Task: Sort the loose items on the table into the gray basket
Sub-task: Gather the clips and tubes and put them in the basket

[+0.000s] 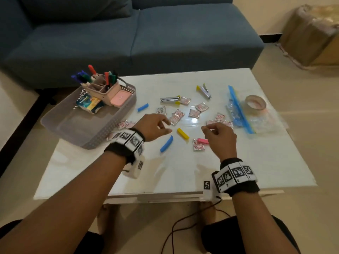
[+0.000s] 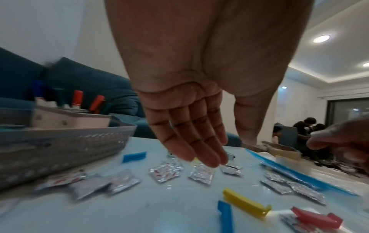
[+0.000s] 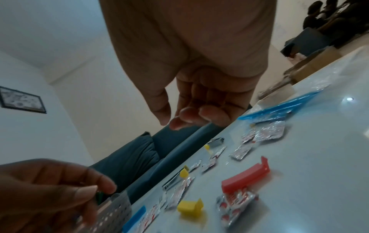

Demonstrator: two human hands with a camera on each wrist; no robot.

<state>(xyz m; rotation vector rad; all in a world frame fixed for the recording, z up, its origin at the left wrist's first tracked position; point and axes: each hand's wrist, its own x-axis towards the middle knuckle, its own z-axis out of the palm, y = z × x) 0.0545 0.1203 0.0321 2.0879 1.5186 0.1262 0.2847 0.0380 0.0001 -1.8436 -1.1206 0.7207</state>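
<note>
White and glossy, the low table [image 1: 256, 162] in front of the blue sofa [image 1: 165, 37] is where you are working, and both your hands hover above its middle holding nothing. Your left hand [image 1: 152, 126] has its fingers [image 2: 199, 149] extended and close together, pointing down over the foil sachets [image 1: 177, 116]; your right hand [image 1: 220, 138] hangs with fingers loosely curled and thumb near the fingertips, just above the pink clip [image 1: 202, 140]. Around them lie the yellow clip [image 1: 182, 133] between the hands, a long blue clip [image 1: 167, 143] nearer you, a short blue clip [image 1: 143, 107] farther left, two staplers [image 1: 169, 99] beyond, and a zip bag [image 1: 240, 110] and tape roll [image 1: 255, 104] to the right. At far left stands the gray basket [image 1: 102, 132], already holding a pen organiser [image 1: 102, 88] and packets. You appear to be between picks, with most items still loose. Next, each hand likely needs to close on the piece beneath it and carry it left over the basket rim; the flat sachets may want a fingertip pinch at an edge.
</note>
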